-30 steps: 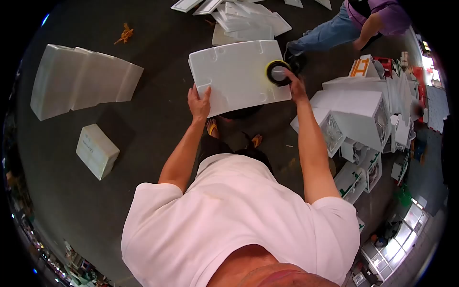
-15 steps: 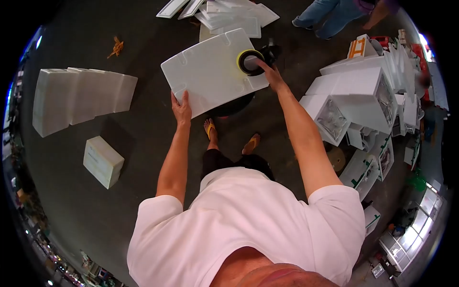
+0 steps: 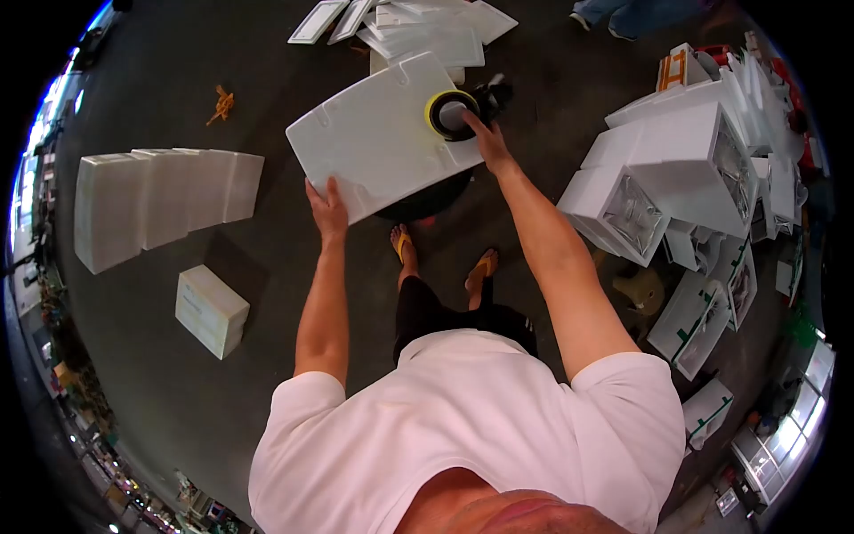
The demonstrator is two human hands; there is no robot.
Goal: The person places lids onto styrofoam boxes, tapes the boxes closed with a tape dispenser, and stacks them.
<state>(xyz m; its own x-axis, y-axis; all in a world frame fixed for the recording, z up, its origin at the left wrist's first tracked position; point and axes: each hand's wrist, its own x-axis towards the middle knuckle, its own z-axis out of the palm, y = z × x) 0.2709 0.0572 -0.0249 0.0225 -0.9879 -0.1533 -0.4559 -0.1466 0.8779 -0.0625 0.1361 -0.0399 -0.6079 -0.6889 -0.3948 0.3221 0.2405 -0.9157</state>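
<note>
A white foam box (image 3: 374, 133), seen from above, lies tilted in front of me on a dark round support (image 3: 431, 200). My left hand (image 3: 328, 206) grips its near left corner, thumb over the top and fingers along the side. At its right end my right hand (image 3: 491, 144) is closed on a roll of tape (image 3: 451, 116) with a dark ring and yellow outer edge. Part of the fingers is hidden by the roll. Just beyond the roll is a dark object (image 3: 494, 92) whose kind I cannot make out.
Foam boxes (image 3: 169, 200) stand in a row at left, with a single box (image 3: 212, 311) nearer. Foam lids (image 3: 427, 40) are piled ahead. Boxes with clear plastic liners (image 3: 676, 169) are stacked at right. Orange scraps (image 3: 221, 105) lie on the floor. A person's legs (image 3: 640, 13) show at top right.
The foam box, the tape roll and both my hands sit slightly further left in view. My head view has shifted a little. The other person's legs have moved toward the top edge.
</note>
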